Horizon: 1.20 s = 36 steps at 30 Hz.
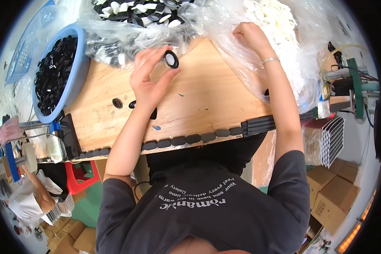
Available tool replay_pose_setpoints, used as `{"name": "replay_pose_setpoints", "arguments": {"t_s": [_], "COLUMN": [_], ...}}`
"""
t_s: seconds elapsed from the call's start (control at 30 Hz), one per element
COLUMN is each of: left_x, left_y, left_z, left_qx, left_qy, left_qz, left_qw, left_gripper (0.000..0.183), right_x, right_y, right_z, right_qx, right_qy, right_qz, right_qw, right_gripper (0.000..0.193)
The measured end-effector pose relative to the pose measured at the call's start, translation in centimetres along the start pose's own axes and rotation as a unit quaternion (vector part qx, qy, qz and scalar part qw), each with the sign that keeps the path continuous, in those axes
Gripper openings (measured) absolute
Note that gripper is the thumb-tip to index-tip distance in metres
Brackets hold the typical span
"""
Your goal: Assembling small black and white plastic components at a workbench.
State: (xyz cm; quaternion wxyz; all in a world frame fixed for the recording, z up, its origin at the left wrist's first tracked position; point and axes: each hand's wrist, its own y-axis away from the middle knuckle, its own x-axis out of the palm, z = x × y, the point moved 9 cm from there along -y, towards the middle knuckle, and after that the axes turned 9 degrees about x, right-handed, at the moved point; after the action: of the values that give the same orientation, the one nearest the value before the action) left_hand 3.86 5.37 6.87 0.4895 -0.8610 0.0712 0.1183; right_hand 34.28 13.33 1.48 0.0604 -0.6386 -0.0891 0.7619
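Between the thumb and fingers of my left hand [150, 78] is a small oval black piece with a white centre [171, 59], raised over the wooden table [211, 93]. My right hand [250, 37] is farther off at the right, its fingers curled together at the edge of a clear plastic bag. Whether anything is pinched in them is hidden. White pieces [279, 25] lie heaped in that bag beside the hand. A loose black oval piece [117, 103] rests on the table left of my left forearm, and other black pieces are partly covered by that forearm.
A blue basin [84, 70] full of black pieces stands at the left. Mixed black and white pieces [135, 12] fill plastic at the back. Dark oval pads [178, 140] line the table's near edge. Another person [31, 197] sits at lower left, near a red stool [82, 175]; cardboard boxes [334, 199] are at right.
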Motion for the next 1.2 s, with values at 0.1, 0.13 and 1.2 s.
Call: {"name": "replay_pose_setpoints", "arguments": {"t_s": [0.1,0.13,1.2], "left_x": [-0.2,-0.2,1.9], "left_y": [-0.1,0.1,0.2], "left_z": [0.3,0.4,-3.8], "left_qx": [-0.019,-0.027,0.129], "left_qy": [0.023,0.015,-0.075], "left_qz": [-0.019,-0.018,0.047], "left_qw": [0.999,0.999,0.988], "left_gripper": [0.05,0.05,0.048], "right_x": [-2.6,-4.7,0.9], "right_y": [0.8,1.6,9.1], "right_z": [1.1,1.8,17.3], "right_qx": [0.043,0.053,0.116], "right_qy": [-0.021,-0.056,-0.707], "right_qz": [-0.04,-0.109,0.229], "right_qw": [0.998,0.991,0.659], "right_gripper": [0.008,0.009,0.016]}}
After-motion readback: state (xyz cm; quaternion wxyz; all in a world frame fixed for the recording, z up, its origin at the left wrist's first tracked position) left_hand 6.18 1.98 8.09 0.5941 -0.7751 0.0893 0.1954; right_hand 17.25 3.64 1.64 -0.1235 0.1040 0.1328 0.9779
